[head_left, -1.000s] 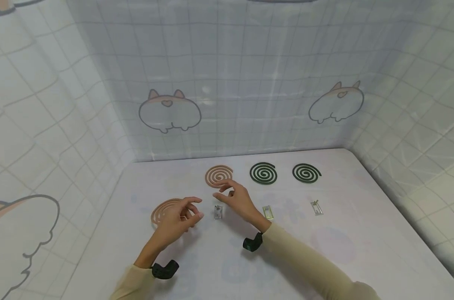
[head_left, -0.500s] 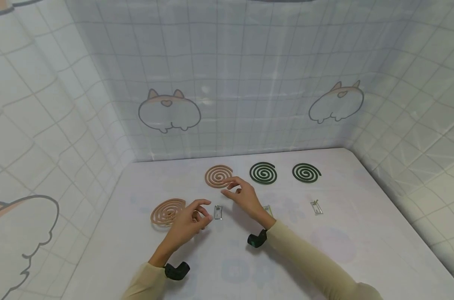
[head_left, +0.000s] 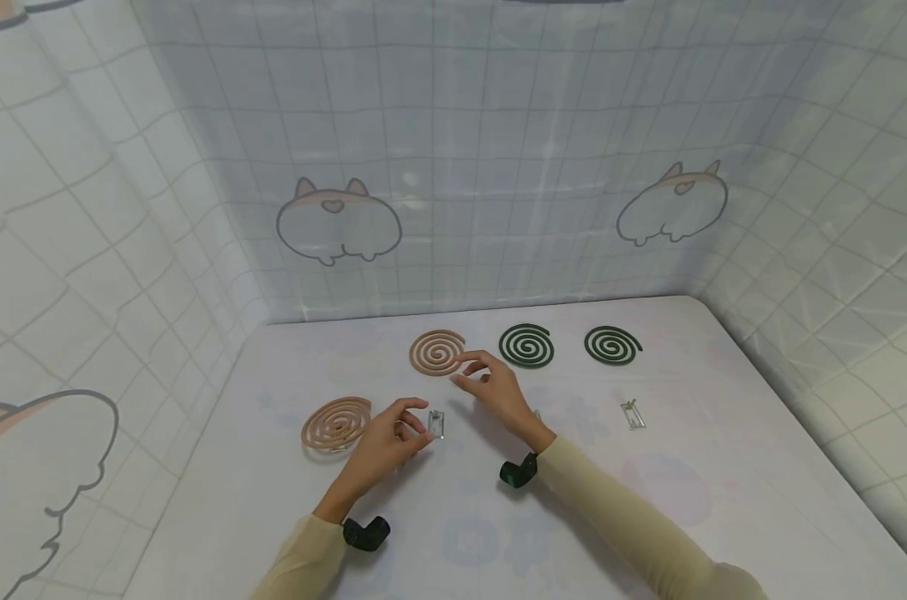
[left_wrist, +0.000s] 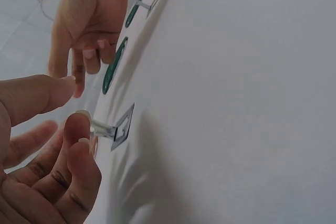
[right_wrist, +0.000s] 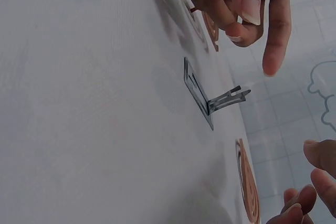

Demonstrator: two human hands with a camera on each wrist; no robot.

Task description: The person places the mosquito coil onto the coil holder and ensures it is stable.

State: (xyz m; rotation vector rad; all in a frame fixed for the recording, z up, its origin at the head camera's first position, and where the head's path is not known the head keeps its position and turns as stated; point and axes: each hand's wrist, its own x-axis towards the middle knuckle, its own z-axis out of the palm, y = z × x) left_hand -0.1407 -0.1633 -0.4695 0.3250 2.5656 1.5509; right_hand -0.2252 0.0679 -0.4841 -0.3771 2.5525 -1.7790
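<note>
Left hand [head_left: 383, 437] is hovering beside metal stand [head_left: 436, 423], right hand [head_left: 500, 395] hovering near flat tan coil [head_left: 436, 355]; both are gripping nothing

Small booth-like enclosure, pale grid-patterned sheeting [head_left: 483, 117] wrinkled and draped on three sides, cartoon animal rears [head_left: 339, 229] printed on it, white table [head_left: 446, 492] set between, home or studio impossible to tell
</note>
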